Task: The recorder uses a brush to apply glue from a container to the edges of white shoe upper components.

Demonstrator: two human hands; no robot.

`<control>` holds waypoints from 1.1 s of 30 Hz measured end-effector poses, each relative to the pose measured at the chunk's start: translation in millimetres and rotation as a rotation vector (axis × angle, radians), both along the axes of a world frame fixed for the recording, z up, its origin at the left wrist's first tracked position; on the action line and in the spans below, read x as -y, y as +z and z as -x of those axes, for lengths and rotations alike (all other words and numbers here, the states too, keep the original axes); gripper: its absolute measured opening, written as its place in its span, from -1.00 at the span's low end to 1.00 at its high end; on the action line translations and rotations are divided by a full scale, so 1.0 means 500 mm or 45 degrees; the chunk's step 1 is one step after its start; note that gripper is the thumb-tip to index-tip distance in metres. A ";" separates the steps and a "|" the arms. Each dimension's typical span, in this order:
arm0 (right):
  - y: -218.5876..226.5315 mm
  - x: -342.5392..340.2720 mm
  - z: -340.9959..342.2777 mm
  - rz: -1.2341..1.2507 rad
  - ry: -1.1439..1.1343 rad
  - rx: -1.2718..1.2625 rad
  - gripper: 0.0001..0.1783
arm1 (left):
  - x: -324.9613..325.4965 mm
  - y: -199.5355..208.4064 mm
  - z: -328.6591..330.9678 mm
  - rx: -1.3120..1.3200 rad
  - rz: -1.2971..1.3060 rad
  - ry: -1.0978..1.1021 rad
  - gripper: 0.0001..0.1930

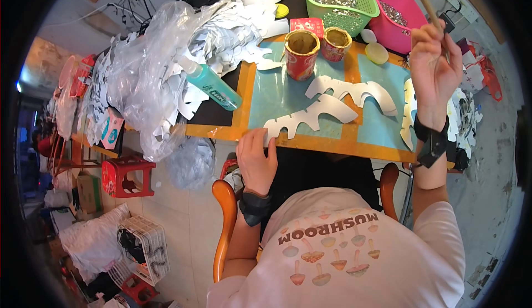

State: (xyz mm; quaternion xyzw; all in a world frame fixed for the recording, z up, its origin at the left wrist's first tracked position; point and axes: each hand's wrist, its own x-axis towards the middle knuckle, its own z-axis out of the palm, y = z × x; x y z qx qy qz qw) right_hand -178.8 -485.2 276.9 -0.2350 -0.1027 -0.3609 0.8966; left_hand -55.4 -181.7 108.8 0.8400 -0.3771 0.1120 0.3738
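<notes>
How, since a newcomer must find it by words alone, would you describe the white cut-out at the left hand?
Find the blue-topped table with orange edging. Along its near side, the left hand is at one end of a long, notched white cut-out. Unlike the white pieces just beyond, this one has a hand at its end.

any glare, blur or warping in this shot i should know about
In the head view, fisheye warping is strong and the corners go black; also in the head view, glare streaks the clear plastic bag, the far-left background is dim, and the stick in the right hand looks slightly soft near the top edge.
</notes>
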 end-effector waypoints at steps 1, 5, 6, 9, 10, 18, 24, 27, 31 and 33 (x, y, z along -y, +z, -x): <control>-0.015 -0.011 0.012 0.058 -0.033 -0.047 -0.72 | 0.000 -0.004 0.001 0.020 0.023 0.001 -0.79; -0.109 -0.079 0.069 0.421 -0.237 -0.479 -0.71 | -0.010 -0.013 0.014 0.074 0.041 -0.011 -0.83; -0.125 -0.112 0.073 0.514 -0.330 -0.697 -0.71 | -0.015 -0.020 0.016 0.073 0.036 -0.035 -0.83; -0.193 -0.159 0.076 0.782 -0.374 -0.960 -0.91 | -0.019 -0.034 0.022 0.106 0.022 -0.077 -0.82; -0.212 -0.171 0.073 0.808 -0.360 -1.002 -0.94 | -0.021 -0.040 0.022 0.111 0.024 -0.083 -0.80; -0.247 -0.221 0.025 0.954 -0.328 -1.167 -0.94 | -0.025 -0.030 0.023 0.091 -0.139 -0.145 -0.66; -0.224 -0.213 0.025 1.095 -0.488 -1.238 -0.91 | -0.023 -0.031 0.054 0.058 -0.426 -0.099 -0.58; -0.212 -0.226 0.019 1.025 -0.506 -1.219 -0.91 | -0.022 -0.026 0.057 0.069 -0.453 -0.091 -0.56; -0.212 -0.245 0.001 1.094 -0.436 -1.292 -0.90 | -0.021 -0.025 0.056 0.064 -0.474 -0.103 -0.56; -0.212 -0.225 0.011 1.127 -0.488 -1.290 -0.90 | -0.025 -0.027 0.054 0.075 -0.471 -0.098 -0.56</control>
